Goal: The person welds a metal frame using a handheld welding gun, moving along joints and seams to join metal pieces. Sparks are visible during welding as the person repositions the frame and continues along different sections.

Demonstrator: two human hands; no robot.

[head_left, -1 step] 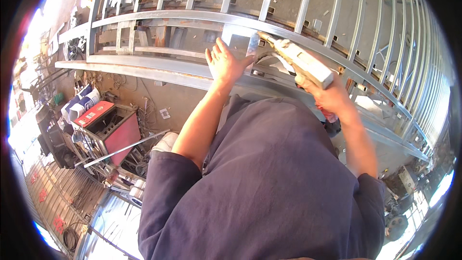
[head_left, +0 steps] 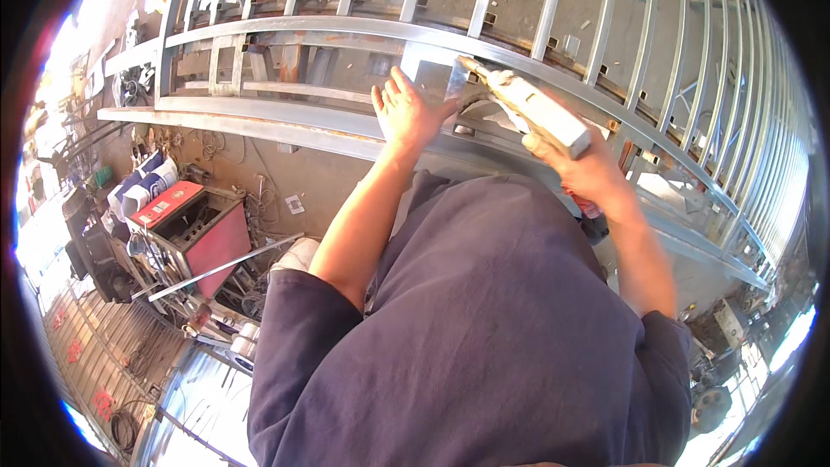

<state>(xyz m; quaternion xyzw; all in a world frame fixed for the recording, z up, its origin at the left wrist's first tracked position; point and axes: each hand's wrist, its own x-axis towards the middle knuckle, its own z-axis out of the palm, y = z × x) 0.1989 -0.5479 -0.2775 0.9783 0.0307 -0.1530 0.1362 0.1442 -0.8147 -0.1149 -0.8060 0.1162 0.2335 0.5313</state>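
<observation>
My right hand point(head_left: 588, 175) grips a pale welding gun point(head_left: 543, 111) with a narrow brass-coloured nozzle. The nozzle tip rests at or just beside the edge of a long silver metal rail point(head_left: 346, 28), near the top of a short metal upright point(head_left: 456, 78). On the other side of that upright, my left hand point(head_left: 406, 117) is open, fingers spread and pointing away from me. Its thumb reaches to the lower part of the upright; whether it touches cannot be made out. Below runs a second rail point(head_left: 285, 112), parallel to the first.
Many thin bars point(head_left: 553, 0) run away from the long rail, across the far side. At the left stands a red, open-topped machine cabinet point(head_left: 220, 246) with a loose metal strip point(head_left: 226, 268) leaning across it. Cables point(head_left: 125, 428) lie on the floor at lower left.
The welding gun's rear and my right hand have shifted slightly left. Its nozzle stays at nearly the same place by the rail, and my left hand hardly moves.
</observation>
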